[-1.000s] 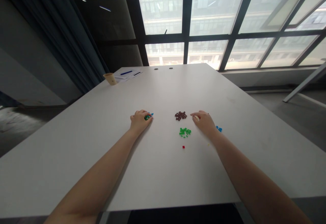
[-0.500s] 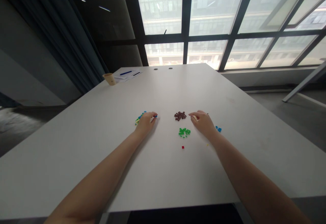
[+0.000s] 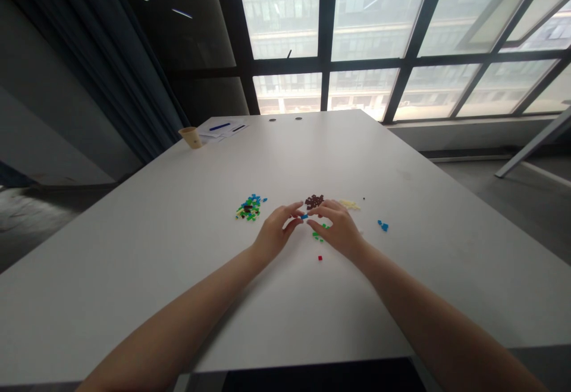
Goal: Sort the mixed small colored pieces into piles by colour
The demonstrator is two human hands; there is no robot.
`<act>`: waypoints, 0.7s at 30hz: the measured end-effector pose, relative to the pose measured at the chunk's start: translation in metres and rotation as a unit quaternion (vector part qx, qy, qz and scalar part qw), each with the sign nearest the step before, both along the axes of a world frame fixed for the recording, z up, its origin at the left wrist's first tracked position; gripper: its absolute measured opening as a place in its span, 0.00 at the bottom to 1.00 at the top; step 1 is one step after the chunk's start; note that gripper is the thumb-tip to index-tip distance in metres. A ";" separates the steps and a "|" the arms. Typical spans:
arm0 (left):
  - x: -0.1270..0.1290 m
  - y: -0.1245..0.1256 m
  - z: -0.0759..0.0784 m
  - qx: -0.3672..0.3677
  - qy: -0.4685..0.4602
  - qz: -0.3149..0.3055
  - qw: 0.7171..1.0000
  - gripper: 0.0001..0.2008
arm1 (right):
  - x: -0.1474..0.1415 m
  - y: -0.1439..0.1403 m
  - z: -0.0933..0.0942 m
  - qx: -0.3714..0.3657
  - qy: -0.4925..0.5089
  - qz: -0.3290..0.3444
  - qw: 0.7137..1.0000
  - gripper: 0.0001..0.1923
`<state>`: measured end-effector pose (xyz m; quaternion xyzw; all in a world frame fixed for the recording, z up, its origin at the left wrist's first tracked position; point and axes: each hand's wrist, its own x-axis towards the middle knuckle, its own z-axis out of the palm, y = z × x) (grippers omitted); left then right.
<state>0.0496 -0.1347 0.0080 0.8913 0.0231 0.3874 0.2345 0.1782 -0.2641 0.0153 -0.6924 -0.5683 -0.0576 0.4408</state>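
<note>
Head view. At the centre of the frame a tiny blue plastic piece is being pinched between the fingertips of both hands, just above the large white table. The left hand is being held with thumb and forefinger closed on the left end of the piece, the other fingers loosely curled. The right hand is being held with its fingertips at the right end; whether it is truly gripping the piece or only touching it cannot be told, since the piece is so small.

Just above the fingertips a small heap of dark brown pieces is lying, and a heap of green pieces is being partly covered by the right hand. A mixed heap of blue, green and yellow pieces is sitting left of centre, pale yellow pieces right of the brown heap, a few blue pieces further right, and a single red piece below centre.

As a judgement: for a piece this small to be handled well, it is best being gripped by the very fingertips, kept low over the table so that a slip is costing little, and kept clear of the brown and green heaps so that these are not being scattered by the knuckles.

At the upper left a tan paper cup and white papers are lying well apart from the hands.
</note>
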 end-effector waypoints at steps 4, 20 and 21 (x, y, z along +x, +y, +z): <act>-0.002 0.002 0.001 0.025 -0.015 -0.011 1.000 0.20 | -0.001 -0.001 0.001 0.007 -0.004 0.000 1.000 0.03; -0.003 0.010 -0.005 0.018 0.000 0.010 1.000 0.17 | 0.042 -0.030 0.032 -0.208 -0.041 -0.154 0.965 0.06; -0.003 0.014 -0.008 0.015 0.005 0.018 1.000 0.17 | 0.054 -0.038 0.035 -0.253 -0.035 -0.190 0.948 0.06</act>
